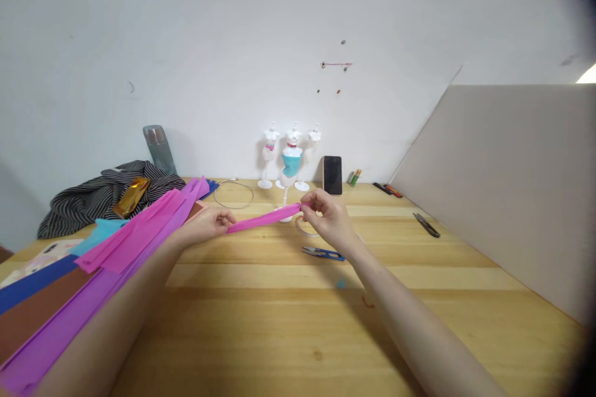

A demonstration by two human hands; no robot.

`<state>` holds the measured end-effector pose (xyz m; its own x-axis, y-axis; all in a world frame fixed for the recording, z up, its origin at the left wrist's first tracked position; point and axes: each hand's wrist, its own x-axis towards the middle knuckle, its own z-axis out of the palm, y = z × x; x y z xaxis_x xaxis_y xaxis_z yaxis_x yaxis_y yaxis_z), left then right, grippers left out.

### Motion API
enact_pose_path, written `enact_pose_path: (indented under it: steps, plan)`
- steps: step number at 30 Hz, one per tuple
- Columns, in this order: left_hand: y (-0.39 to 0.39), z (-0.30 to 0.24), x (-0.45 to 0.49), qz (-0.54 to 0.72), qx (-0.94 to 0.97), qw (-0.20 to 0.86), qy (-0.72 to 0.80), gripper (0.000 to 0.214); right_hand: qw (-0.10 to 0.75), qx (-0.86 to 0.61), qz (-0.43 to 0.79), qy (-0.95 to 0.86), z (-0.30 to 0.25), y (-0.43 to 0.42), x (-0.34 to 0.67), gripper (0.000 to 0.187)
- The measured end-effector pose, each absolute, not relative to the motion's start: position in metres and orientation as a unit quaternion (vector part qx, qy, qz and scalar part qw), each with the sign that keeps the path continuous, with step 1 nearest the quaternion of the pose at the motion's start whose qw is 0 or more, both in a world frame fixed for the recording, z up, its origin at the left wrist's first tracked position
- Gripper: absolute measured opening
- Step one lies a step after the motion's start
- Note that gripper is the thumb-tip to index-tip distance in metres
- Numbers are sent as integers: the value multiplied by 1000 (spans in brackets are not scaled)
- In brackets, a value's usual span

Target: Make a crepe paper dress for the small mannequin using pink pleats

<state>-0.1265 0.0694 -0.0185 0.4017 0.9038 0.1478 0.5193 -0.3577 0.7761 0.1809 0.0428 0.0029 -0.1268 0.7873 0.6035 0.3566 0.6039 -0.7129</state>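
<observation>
A narrow pink strip (265,219), of crepe paper or thin cloth, is stretched between my two hands above the table. My left hand (207,224) grips its left end with closed fingers. At the other end, my right hand (327,214) pinches the strip between thumb and fingertips. Just behind the strip stands a small white mannequin (287,180) with a turquoise wrap round its body. Blue-handled thread snips (323,253) lie on the table below my right hand.
Pink sheets (139,226) and a long purple sheet (79,310) lie at the left, near a striped cloth (79,198) and a bottle (159,149). Several mannequins (269,152) stand at the wall beside a phone (332,175). Black scissors (426,224) lie right.
</observation>
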Motion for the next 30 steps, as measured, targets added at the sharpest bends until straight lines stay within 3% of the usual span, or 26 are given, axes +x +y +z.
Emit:
enact_pose_path:
  steps: [4, 9, 13, 16, 22, 30]
  plan:
    - [49, 3, -121, 301, 801, 282, 433, 53, 516, -392, 159, -745, 4, 40, 178, 4]
    - [13, 29, -83, 265, 823, 304, 399, 92, 486, -377, 122, -779, 5, 25, 164, 6]
    - [-2, 30, -54, 295, 824, 278, 396, 103, 479, -354, 110, -796, 9, 8, 152, 7]
    - [-4, 29, -47, 302, 813, 287, 408, 89, 475, -342, 107, -804, 13, -2, 148, 8]
    - [-8, 34, -48, 305, 816, 253, 420, 17, 489, -336, 134, -794, 13, -5, 148, 9]
    - [-13, 34, -44, 306, 835, 187, 417, 14, 540, -332, 169, -755, 9, -2, 148, 5]
